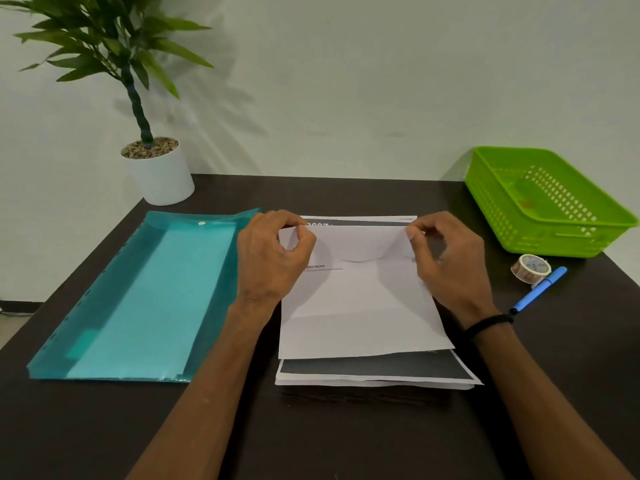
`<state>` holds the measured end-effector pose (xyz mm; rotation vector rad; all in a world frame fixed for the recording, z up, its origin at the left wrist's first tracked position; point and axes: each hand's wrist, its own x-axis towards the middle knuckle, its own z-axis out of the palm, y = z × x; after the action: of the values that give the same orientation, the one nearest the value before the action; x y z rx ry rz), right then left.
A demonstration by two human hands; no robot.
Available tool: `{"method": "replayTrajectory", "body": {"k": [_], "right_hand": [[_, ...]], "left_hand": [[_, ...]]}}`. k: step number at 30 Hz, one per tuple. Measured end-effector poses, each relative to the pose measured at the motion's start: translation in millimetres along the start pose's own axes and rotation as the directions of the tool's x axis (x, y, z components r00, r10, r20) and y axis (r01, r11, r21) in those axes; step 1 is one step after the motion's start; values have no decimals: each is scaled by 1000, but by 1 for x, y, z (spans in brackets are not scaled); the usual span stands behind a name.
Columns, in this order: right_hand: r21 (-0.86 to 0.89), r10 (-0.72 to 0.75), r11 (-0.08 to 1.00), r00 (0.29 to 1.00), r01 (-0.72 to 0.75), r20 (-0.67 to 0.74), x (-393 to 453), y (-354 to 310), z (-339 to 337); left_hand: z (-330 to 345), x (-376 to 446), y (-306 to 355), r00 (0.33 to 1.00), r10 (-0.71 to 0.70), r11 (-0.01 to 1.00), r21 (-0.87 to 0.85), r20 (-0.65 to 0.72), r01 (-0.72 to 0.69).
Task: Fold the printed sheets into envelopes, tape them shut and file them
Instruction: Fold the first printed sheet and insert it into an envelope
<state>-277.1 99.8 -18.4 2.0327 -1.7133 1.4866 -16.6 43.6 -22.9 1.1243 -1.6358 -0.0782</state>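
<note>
White sheet (360, 299), frame centre: light, limp, creases easily. Left hand (273, 258) and right hand (450, 265) grip pinched on far corners.

soft even light, faint plant (104, 46) shadows on wall (346, 81), wide-angle edge bending, slightly soft focus

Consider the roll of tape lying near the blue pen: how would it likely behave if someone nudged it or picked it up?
The roll of tape looks small and hollow, so it is probably light. It seems to lie fairly flat on the table, so a nudge would more likely slide it than roll it. Pushed toward the blue pen beside it, it might knock the pen, which could roll.
</note>
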Motion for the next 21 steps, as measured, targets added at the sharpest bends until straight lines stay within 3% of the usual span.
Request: {"method": "replayTrajectory", "body": {"k": [4, 8, 11, 14, 16, 21], "right_hand": [[254, 283, 929, 959, -268, -26, 2, -5, -1], [436, 414, 830, 908, -348, -63, 6, -3, -1], [491, 487, 780, 869, -387, -90, 5, 3, 0], [513, 536, 751, 838, -414, -108, 5, 5, 1], [532, 552, 728, 830, -432, -82, 5, 4, 0], [596, 501, 614, 839, -517, 213, 3, 0, -6]], "left_hand": [[0, 2, 4, 981, -193, 968, -169, -14, 188], [1, 2, 3, 876, -446, 764, -430, 186, 481], [-4, 3, 4, 795, -395, 605, -520, 461, 603], [-5, 2, 7, 687, -301, 577, -447, 662, 683], [-4, 1, 9, 677, -317, 583, -427, 664, 691], [-2, 2, 9, 687, -390, 533, -458, 613, 712]]}}
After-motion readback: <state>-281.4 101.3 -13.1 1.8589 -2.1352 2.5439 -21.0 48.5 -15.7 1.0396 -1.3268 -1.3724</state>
